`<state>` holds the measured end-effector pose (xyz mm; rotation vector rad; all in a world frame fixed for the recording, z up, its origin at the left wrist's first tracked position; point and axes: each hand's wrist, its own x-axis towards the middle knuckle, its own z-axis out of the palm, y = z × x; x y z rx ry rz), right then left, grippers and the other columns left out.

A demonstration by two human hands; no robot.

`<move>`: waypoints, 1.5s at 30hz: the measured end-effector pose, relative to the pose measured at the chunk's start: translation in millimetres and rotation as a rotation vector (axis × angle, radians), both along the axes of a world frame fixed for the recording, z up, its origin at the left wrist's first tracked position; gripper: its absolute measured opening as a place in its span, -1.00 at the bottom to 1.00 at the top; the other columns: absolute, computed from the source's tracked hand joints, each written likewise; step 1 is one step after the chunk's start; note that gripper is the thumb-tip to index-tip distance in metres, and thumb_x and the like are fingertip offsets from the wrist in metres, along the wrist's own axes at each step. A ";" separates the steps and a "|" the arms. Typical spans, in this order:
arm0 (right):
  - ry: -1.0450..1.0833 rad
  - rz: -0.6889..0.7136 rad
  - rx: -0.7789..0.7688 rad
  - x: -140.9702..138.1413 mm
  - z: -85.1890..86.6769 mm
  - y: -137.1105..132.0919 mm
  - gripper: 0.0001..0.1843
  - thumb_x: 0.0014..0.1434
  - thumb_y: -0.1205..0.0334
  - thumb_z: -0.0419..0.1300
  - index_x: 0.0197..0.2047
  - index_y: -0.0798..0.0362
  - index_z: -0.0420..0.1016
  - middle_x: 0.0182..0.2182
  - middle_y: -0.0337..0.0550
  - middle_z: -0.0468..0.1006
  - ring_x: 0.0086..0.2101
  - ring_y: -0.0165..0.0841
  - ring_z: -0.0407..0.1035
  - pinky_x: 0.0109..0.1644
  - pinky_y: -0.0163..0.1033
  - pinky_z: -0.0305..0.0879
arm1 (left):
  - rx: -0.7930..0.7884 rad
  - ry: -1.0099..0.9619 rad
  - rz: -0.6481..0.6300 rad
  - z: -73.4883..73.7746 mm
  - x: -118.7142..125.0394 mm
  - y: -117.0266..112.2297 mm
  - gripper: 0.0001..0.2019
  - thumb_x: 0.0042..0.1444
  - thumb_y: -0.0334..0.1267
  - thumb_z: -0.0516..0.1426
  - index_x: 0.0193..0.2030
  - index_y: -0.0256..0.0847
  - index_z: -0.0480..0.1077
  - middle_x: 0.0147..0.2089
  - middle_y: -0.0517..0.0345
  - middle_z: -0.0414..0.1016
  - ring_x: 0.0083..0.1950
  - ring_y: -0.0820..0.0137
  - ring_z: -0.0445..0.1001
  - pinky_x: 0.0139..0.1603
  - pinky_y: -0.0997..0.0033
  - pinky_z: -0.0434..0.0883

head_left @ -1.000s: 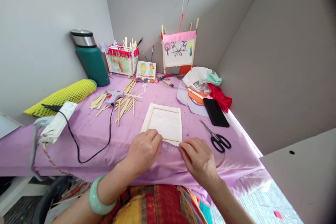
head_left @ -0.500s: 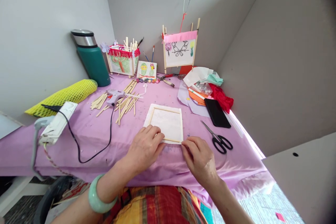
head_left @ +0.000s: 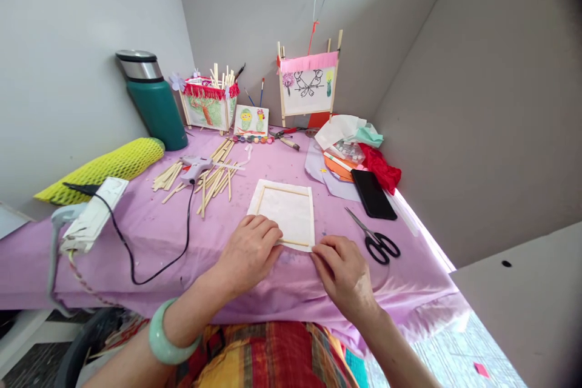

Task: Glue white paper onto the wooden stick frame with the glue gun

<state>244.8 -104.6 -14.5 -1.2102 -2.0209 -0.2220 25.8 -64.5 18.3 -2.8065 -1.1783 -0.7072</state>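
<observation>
A square sheet of white paper [head_left: 287,211] lies on the table, bordered by thin wooden sticks [head_left: 286,190]. The paper is folded over the stick along its right side. My left hand [head_left: 254,248] presses on the near left corner, fingers together over the paper and stick, hiding that corner. At the near right corner, my right hand [head_left: 343,270] pinches the paper's edge between thumb and fingertips. Scissors [head_left: 375,239] with black handles lie just right of my right hand. To the left, a hot glue gun [head_left: 196,168] rests among loose wooden sticks [head_left: 218,185].
A power strip [head_left: 95,213] with a black cord lies at the left, near a green bottle [head_left: 154,106] and yellow foam netting [head_left: 102,170]. A phone [head_left: 373,194] and craft scraps [head_left: 379,167] lie right. Decorated stick boxes [head_left: 207,110] and a hanging picture frame [head_left: 309,85] stand behind.
The view has shifted slightly, so everything sits a little further left. Both hands keep nearly the same places on the paper's near corners.
</observation>
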 end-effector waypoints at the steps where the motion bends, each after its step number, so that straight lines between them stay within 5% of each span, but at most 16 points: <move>1: 0.006 0.000 0.005 -0.3 0.1 0.2 -0.90 0.18 0.39 0.15 -0.23 0.07 0.46 -0.31 -0.08 0.47 -0.28 -0.30 0.32 -0.22 -0.17 0.25 | -0.007 0.007 -0.004 0.6 0.1 0.5 -0.91 0.21 -0.31 0.05 -0.21 -0.25 0.36 -0.19 0.04 0.46 -0.11 0.24 0.33 -0.06 0.17 0.26; 20: 0.119 0.038 -0.047 -0.1 0.8 2.4 -0.88 0.19 0.40 0.14 -0.19 0.05 0.42 -0.23 -0.07 0.46 -0.21 -0.29 0.33 -0.15 -0.14 0.29 | -0.089 0.078 0.029 6.4 2.0 2.2 -0.93 0.18 -0.31 0.08 -0.21 -0.23 0.30 -0.21 0.07 0.45 -0.12 0.21 0.36 -0.08 0.14 0.29; 35: 0.103 0.019 -0.056 -0.2 0.8 1.2 -0.88 0.21 0.36 0.12 -0.21 0.02 0.45 -0.25 -0.07 0.47 -0.22 -0.28 0.36 -0.15 -0.14 0.31 | -0.187 -0.082 -0.053 7.0 9.2 4.2 -0.54 0.04 -0.57 0.00 0.09 -0.21 0.21 -0.11 0.06 0.46 -0.03 0.24 0.32 0.01 0.14 0.32; 45: 0.094 0.015 -0.063 0.0 1.1 0.8 -0.89 0.20 0.37 0.13 -0.21 0.03 0.44 -0.24 -0.08 0.47 -0.22 -0.28 0.35 -0.16 -0.15 0.29 | -0.226 -0.094 -0.112 6.5 11.1 6.1 -0.48 0.02 -0.61 -0.04 0.16 -0.25 0.19 -0.15 0.05 0.47 -0.03 0.26 0.31 0.00 0.16 0.34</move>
